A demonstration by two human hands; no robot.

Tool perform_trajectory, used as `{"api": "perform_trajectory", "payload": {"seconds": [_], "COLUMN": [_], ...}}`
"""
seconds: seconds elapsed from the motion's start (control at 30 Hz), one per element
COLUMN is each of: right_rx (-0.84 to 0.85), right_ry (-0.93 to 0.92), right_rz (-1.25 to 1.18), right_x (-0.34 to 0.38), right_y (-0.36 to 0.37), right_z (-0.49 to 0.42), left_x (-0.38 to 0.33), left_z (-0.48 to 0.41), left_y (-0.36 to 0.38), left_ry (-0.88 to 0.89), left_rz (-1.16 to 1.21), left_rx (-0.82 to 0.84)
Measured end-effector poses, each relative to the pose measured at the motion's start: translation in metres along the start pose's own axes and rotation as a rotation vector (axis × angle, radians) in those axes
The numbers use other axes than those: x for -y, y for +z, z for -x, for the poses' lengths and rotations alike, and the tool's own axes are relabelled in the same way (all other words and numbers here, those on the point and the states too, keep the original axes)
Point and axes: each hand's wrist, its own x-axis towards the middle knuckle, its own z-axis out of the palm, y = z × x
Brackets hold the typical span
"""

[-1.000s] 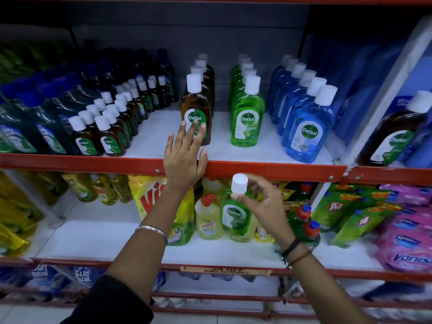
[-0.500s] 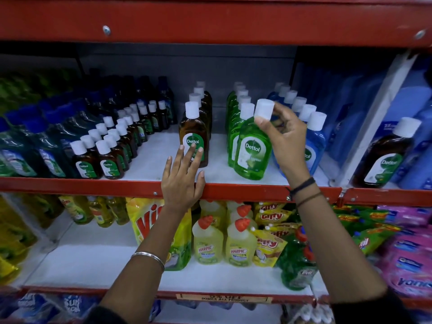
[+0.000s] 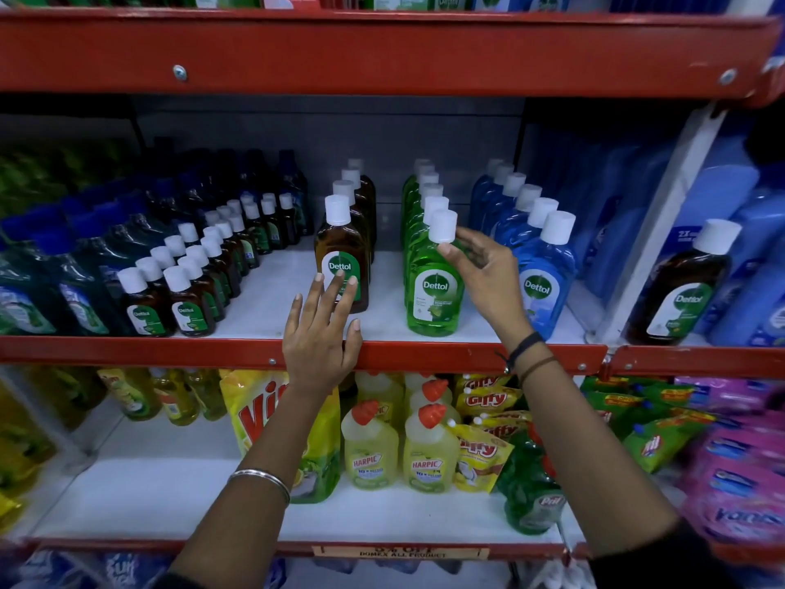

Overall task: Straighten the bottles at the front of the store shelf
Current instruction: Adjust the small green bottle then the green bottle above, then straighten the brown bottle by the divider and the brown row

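Beside the right hand, at its thumb side: green bottle, white cap, upright at the head of its row on the shelf; thumb and fingertips pinch the neck just under the cap. Beyond the left hand: brown bottle, upright, front of its row; hand flat and unclenched, fingertips touching the label, palm over the red shelf edge. Behind the right hand: blue bottle.
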Motion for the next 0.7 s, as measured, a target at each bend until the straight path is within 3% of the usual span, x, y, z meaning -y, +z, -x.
{"api": "perform_trajectory", "payload": {"seconds": [0.1, 0.2, 0.37, 0.47, 0.53, 0.7], "right_rx": [-0.033, -0.188, -0.642, -0.885, -0.884, -0.561], "right_ry": [-0.044, -0.156, -0.352, -0.312, -0.198, 0.100], "right_rz": [0.086, 0.134, 0.233, 0.298, 0.324, 0.428], "right_x": [0.006, 0.013, 0.010, -0.003, -0.012, -0.025], "right_y": [-0.017, -0.045, -0.118, -0.161, -0.183, -0.213], "right_z": [0.016, 0.034, 0.034, 0.023, 0.016, 0.007], "left_x": [-0.001, -0.001, -0.002, -0.003, -0.004, -0.004], "left_z": [0.000, 0.000, 0.001, 0.001, 0.001, 0.002], "left_y": [0.000, 0.000, 0.002, 0.001, 0.000, 0.001], "left_ry": [-0.005, -0.003, -0.006, -0.013, -0.017, -0.018], "left_rz": [-0.004, -0.010, 0.007, 0.003, 0.002, -0.005], "left_rx": [0.013, 0.008, -0.010, -0.008, -0.009, -0.025]}}
